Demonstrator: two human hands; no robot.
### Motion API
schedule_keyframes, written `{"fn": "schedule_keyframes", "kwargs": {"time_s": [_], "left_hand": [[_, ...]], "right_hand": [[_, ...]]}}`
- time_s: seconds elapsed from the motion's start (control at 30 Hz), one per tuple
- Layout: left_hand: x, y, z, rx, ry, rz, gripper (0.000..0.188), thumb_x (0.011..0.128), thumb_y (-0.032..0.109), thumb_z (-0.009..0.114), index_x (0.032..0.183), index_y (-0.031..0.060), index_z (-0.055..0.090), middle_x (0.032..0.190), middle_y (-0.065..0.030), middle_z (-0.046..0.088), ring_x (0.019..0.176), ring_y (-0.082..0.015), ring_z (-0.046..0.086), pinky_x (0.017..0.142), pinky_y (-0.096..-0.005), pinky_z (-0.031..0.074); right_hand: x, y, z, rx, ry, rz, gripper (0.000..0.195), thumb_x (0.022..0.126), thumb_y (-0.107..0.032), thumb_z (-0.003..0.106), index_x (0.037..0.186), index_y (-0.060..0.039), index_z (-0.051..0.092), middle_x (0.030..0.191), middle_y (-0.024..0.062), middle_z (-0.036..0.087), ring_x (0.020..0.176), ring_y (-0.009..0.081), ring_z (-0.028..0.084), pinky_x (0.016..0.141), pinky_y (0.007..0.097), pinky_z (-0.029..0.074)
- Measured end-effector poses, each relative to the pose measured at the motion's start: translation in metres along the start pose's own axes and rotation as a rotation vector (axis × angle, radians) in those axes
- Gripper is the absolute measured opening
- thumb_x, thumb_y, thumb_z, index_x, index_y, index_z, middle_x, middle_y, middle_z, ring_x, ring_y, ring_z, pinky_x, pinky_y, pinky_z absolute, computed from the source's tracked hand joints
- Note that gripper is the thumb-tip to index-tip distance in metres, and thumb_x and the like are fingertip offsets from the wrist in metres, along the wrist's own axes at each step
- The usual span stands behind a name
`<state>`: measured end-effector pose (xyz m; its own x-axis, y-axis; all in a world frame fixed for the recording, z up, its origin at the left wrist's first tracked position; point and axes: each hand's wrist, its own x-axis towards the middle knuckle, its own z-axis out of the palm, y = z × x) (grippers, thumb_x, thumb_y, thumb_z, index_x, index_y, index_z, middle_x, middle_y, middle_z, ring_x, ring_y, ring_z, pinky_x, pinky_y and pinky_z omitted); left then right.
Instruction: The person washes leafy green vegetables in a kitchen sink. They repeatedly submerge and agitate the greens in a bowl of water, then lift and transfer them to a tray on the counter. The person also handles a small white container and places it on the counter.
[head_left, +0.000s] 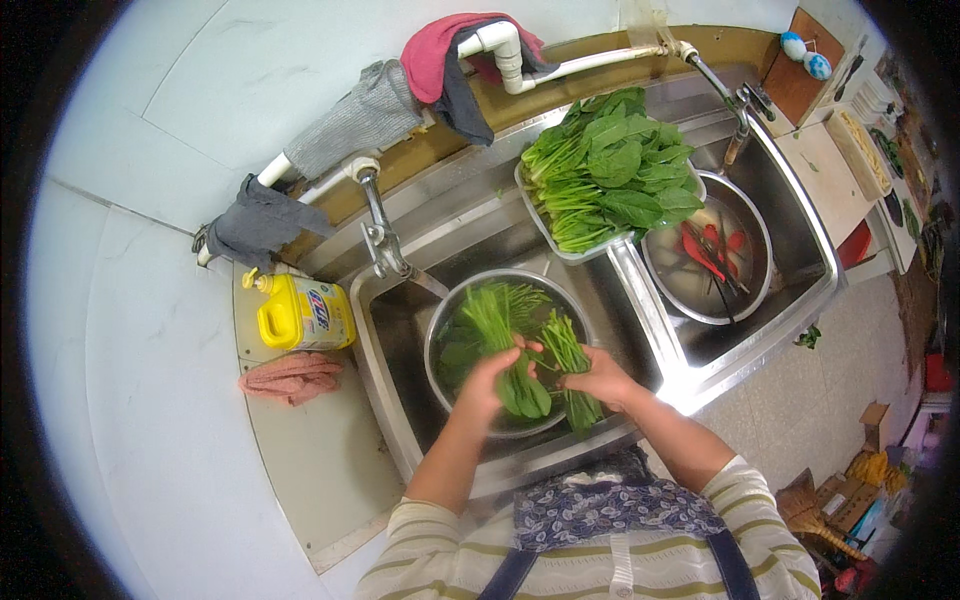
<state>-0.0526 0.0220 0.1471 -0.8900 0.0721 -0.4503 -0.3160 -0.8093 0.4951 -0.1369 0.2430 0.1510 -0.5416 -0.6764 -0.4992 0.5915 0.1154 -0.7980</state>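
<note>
My left hand (496, 375) grips a bunch of leafy greens (517, 386) by the stems, above a round metal basin (431, 349) in the left sink bowl. Close beside it, my right hand (600, 379) is closed on a second bunch of greens (568, 345), its stems pointing up and leaves hanging down. More greens (459, 360) lie in water in the basin. A plastic container (541, 229) piled with leafy greens (615, 161) rests across the sink divider.
Another metal basin (763, 259) in the right bowl holds water and red-handled utensils (701, 251). A faucet (386, 244) reaches over the left bowl. A yellow detergent jug (306, 313) and a pink cloth (292, 377) sit at left. Cloths (352, 120) hang on the pipe.
</note>
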Motion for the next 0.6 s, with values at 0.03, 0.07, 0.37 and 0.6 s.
{"fn": "schedule_keyframes", "kwargs": {"time_s": [0.03,0.07,0.37,0.6], "left_hand": [[-0.001,0.002,-0.002,-0.006,0.049,0.009,0.025,0.091,0.014,0.062,0.115,0.0083,0.057,0.115,-0.0136,0.065,0.095,-0.0216,0.063,0.084,-0.0370,0.053],[-0.002,0.004,-0.003,-0.012,0.098,0.019,0.026,0.092,0.014,0.062,0.116,0.0085,0.057,0.115,-0.0132,0.065,0.094,-0.0211,0.063,0.083,-0.0367,0.053],[0.003,0.005,0.038,0.427,0.403,-0.147,0.047,0.085,0.023,0.077,0.123,0.0017,0.059,0.115,-0.0108,0.066,0.102,-0.0215,0.063,0.089,-0.0363,0.052],[0.012,-0.037,0.048,0.700,0.205,0.037,0.060,0.097,0.032,0.061,0.140,-0.0041,0.040,0.134,-0.0202,0.051,0.118,-0.0281,0.053,0.102,-0.0388,0.043]], "right_hand": [[-0.005,-0.001,-0.001,0.022,0.020,0.070,0.041,0.080,0.001,0.070,0.120,-0.0007,0.060,0.105,0.0112,0.068,0.094,0.0192,0.066,0.084,0.0330,0.054],[-0.008,-0.001,-0.003,0.043,0.040,0.140,0.041,0.080,0.000,0.070,0.119,-0.0023,0.061,0.104,0.0118,0.068,0.094,0.0203,0.066,0.083,0.0341,0.054],[-0.012,-0.004,-0.006,0.643,0.104,0.234,0.030,0.086,-0.007,0.068,0.115,-0.0028,0.061,0.101,0.0129,0.067,0.097,0.0259,0.066,0.084,0.0420,0.056],[-0.010,0.000,0.020,0.632,0.128,0.110,0.039,0.089,-0.011,0.070,0.124,-0.0029,0.055,0.113,0.0104,0.065,0.100,0.0239,0.065,0.085,0.0395,0.056]]}}
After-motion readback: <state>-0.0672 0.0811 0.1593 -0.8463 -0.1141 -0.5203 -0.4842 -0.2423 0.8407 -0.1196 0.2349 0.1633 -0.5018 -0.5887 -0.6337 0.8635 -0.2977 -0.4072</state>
